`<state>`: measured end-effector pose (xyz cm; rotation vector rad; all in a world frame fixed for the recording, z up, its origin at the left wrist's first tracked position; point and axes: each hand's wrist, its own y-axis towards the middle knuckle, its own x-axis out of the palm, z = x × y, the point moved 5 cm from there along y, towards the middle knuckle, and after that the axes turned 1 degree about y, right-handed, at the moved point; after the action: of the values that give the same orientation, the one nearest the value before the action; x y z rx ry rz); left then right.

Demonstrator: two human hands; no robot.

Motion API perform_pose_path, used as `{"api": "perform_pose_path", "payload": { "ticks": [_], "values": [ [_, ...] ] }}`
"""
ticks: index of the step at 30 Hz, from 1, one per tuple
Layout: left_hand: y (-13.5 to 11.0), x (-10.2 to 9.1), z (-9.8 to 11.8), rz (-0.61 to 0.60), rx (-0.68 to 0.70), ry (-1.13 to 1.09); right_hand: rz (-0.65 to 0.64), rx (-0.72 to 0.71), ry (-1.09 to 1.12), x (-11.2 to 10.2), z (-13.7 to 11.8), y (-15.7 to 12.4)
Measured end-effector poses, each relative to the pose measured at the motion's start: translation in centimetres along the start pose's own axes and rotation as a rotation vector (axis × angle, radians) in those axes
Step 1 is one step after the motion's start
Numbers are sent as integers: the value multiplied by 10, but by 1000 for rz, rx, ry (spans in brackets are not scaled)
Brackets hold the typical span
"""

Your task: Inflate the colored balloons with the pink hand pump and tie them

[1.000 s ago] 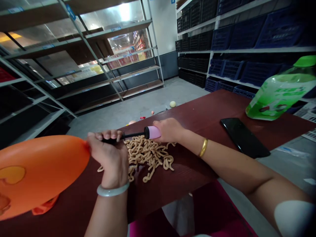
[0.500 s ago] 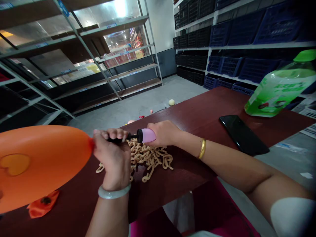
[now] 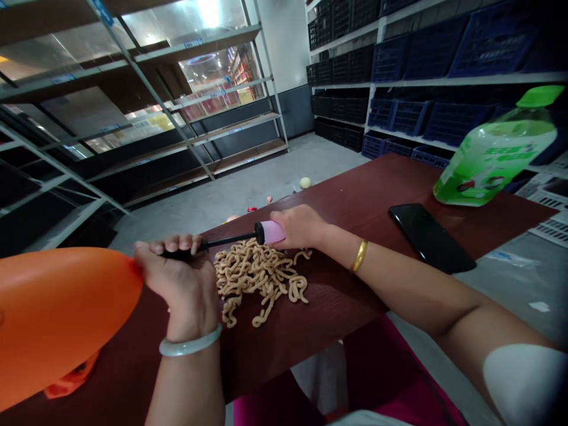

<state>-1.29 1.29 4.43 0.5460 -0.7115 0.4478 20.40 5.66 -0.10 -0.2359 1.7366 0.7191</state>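
My left hand (image 3: pixel 177 275) is closed around the black barrel of a hand pump and the neck of a large inflated orange balloon (image 3: pixel 57 319), which fills the lower left. My right hand (image 3: pixel 302 228) grips the pump's pink handle (image 3: pixel 270 232), and the thin black rod between my hands is drawn out. Both hands hover just above a pile of tan curly balloons (image 3: pixel 257 275) on the dark red table (image 3: pixel 364 201).
A black phone (image 3: pixel 430 236) lies flat on the table to the right, with a green bottle (image 3: pixel 492 157) behind it. A flat orange balloon (image 3: pixel 66 381) lies under the inflated one. Metal shelving stands at the left, blue crates at the right, small balloons on the floor.
The pump handle was pushed in toward my left hand, then drawn back out, so the rod shows longer now. The orange balloon and my left hand have shifted left.
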Motion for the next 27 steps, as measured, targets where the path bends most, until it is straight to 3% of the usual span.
{"api": "perform_pose_path", "payload": {
  "ticks": [5,9,15,19,23,27],
  "values": [
    [-29,19,-33,-77,-98,67,-1,14,70,-5,-24,-6],
    [-38,25,-44,-113,-122,32,19,22,95,-9,-28,-9],
    [-31,37,-47,-132,-154,47,15,56,84,-13,-15,-5],
    [-4,49,-35,-141,-117,50,64,72,55,-17,3,0],
    [33,31,-19,-27,-60,12,65,87,-34,-16,29,4],
    [47,-4,-31,100,-111,-69,-3,96,-130,-11,46,5]
  ]
}}
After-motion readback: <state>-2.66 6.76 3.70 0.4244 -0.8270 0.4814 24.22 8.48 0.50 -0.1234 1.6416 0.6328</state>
